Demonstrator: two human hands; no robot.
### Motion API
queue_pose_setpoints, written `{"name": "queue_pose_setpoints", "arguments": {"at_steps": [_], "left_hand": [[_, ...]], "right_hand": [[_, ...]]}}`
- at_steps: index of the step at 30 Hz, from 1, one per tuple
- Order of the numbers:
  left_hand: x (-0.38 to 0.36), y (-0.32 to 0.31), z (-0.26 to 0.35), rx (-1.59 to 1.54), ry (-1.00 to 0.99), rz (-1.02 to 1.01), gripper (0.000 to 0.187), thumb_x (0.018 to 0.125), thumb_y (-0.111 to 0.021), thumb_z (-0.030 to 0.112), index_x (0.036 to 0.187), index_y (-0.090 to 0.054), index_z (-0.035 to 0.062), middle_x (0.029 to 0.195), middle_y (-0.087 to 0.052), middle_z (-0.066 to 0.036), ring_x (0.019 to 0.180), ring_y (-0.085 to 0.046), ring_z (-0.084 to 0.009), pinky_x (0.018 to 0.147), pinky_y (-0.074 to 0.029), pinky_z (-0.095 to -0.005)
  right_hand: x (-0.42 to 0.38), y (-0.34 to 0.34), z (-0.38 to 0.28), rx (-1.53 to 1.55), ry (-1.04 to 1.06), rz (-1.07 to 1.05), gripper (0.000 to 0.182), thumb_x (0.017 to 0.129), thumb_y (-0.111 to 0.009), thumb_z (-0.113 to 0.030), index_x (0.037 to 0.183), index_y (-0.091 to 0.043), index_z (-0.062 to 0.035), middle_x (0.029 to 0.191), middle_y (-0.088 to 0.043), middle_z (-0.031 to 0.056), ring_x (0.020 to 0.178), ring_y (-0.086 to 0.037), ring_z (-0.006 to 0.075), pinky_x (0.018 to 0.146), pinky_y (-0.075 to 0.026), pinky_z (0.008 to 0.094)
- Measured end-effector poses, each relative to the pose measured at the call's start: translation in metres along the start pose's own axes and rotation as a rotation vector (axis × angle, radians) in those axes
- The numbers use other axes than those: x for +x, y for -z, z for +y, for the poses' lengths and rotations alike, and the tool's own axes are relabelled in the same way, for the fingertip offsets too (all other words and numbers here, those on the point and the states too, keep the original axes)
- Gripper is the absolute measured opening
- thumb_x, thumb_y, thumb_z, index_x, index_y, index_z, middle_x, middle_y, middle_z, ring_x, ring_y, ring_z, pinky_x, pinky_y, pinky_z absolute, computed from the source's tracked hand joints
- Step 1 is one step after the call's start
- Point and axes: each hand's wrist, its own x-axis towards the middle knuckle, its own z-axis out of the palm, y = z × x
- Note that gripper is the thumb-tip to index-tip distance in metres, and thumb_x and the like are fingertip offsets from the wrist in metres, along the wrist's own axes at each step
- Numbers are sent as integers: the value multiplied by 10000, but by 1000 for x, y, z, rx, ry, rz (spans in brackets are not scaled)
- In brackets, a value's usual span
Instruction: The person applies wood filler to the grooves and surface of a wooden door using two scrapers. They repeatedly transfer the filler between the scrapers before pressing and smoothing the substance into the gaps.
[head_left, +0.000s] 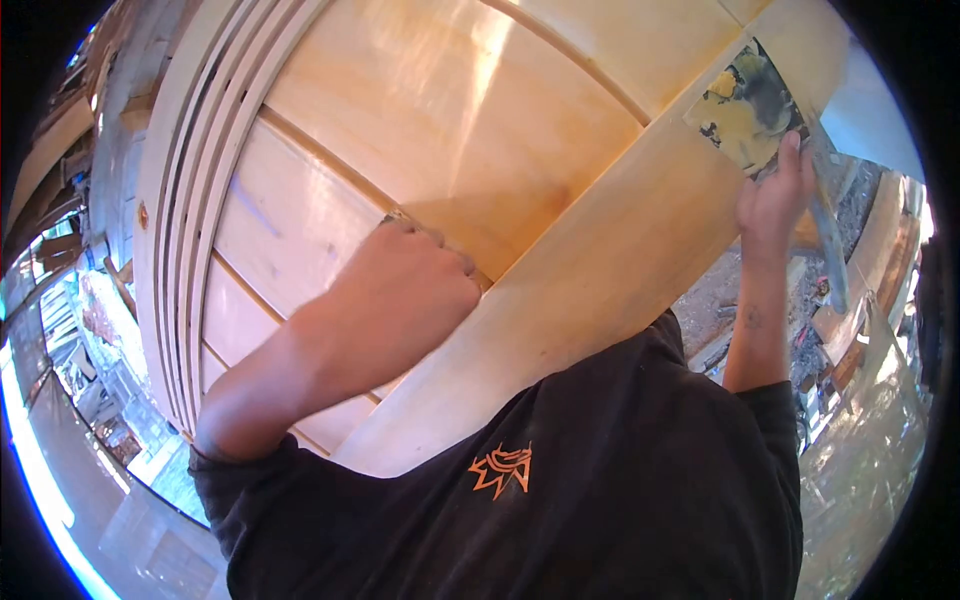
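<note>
A putty knife, smeared with filler, is gripped by the right hand; the left hand is clenched against the wooden door panel. A cluttered workshop is seen around.

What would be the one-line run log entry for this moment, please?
left hand: fist pressed on wooden panel groove | right hand: holds putty-smeared scraper at frame rail | view: tilted

left hand on wooden panel, right hand holding scraper
</note>
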Motion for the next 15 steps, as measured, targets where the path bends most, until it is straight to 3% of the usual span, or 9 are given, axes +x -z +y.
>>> {"name": "queue_pose_setpoints", "arguments": {"at_steps": [6,7,10,13,15], "left_hand": [[31,23,-16,-34,27,204,298,794,-519,34,1019,-708,83,1049,-691,-84,997,-634,-251,826,-502,-361],[38,22,-16,-30,-4,206,280,784,-524,42,996,-703,81,1006,-690,-86,959,-638,-257,817,-505,-363],[44,21,-6,6,-47,123,243,784,-531,65,964,-694,81,936,-681,-68,938,-633,-248,818,-503,-360],[27,7,2,2,-33,97,217,781,-539,79,942,-684,83,883,-665,-53,939,-625,-234,821,-501,-356],[8,2,-1,-35,-52,122,113,764,-557,70,796,-665,73,776,-643,-61,820,-635,-254,750,-491,-372]], "right_hand": [[-3,1,-3,-46,6,-27,339,991,-469,-219,1206,-482,42,1132,-574,132,1030,-590,216,872,-486,339],[-2,-1,-5,-1,-27,-9,331,987,-472,-203,1201,-486,51,1122,-574,139,1022,-592,231,868,-484,345],[5,15,5,-296,145,-120,332,985,-472,-197,1194,-491,60,1114,-572,154,1016,-592,244,867,-481,348],[1,13,1,-249,77,-80,349,993,-460,-227,1204,-485,50,1127,-571,142,1024,-589,228,873,-483,332],[-1,10,2,-217,59,-49,365,1003,-445,-257,1215,-478,39,1144,-569,130,1035,-585,208,877,-486,315]]}}
